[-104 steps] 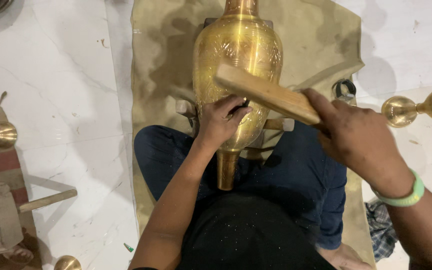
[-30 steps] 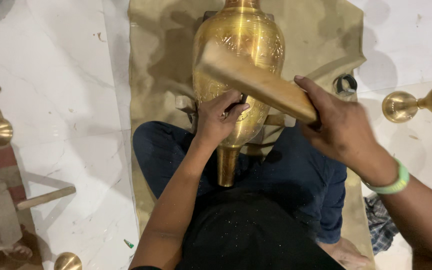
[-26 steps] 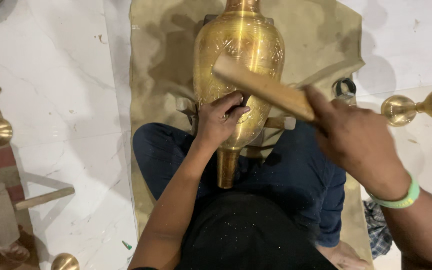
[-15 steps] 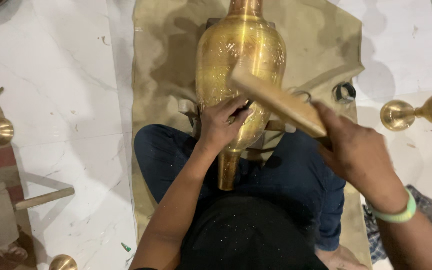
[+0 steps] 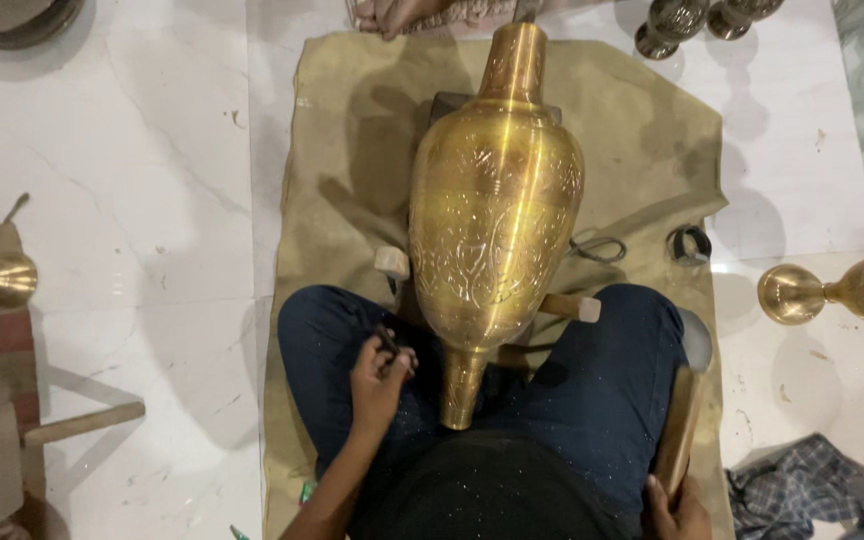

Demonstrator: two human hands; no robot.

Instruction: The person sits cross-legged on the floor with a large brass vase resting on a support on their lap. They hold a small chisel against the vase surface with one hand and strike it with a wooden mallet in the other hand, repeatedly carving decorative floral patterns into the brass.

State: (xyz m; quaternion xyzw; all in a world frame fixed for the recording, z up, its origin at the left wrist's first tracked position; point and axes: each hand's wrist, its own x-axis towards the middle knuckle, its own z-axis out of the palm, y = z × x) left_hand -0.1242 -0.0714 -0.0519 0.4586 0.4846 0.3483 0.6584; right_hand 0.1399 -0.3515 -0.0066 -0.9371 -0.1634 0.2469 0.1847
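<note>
- Vase (image 5: 497, 225): a large engraved brass one lies on its side across the person's lap and a tan cloth (image 5: 352, 150) spread on the white marble floor (image 5: 152, 150). Its long axis runs straight away from the body, with the narrow neck at the far end and the small foot pointing back between the knees.
- Left hand (image 5: 377, 380): it rests on the left thigh, and its fingers (image 5: 397, 362) are closed around a small dark tool (image 5: 388, 342) that looks like a punch. The vase's foot sits just right of these fingers and the swelling belly lies ahead and to their right, near but not touching.
- Right hand (image 5: 677, 510): low at the frame's bottom edge beside the right thigh, it is wrapped around the near end of a wooden mallet (image 5: 680, 430). The mallet's length points forward along the leg, roughly parallel to the vase and apart from it.
- Nearer hand: the left is clearly closer to the brass. The right hangs back, well behind and right of the belly.
- Supports: pale wooden blocks (image 5: 390, 262) show from under the vase on either side, just ahead of the left fingers.
- Surroundings: other brass pieces (image 5: 832, 290) stand off to the right on the floor, and a crumpled checked rag (image 5: 782, 485) lies beyond the right hand.
</note>
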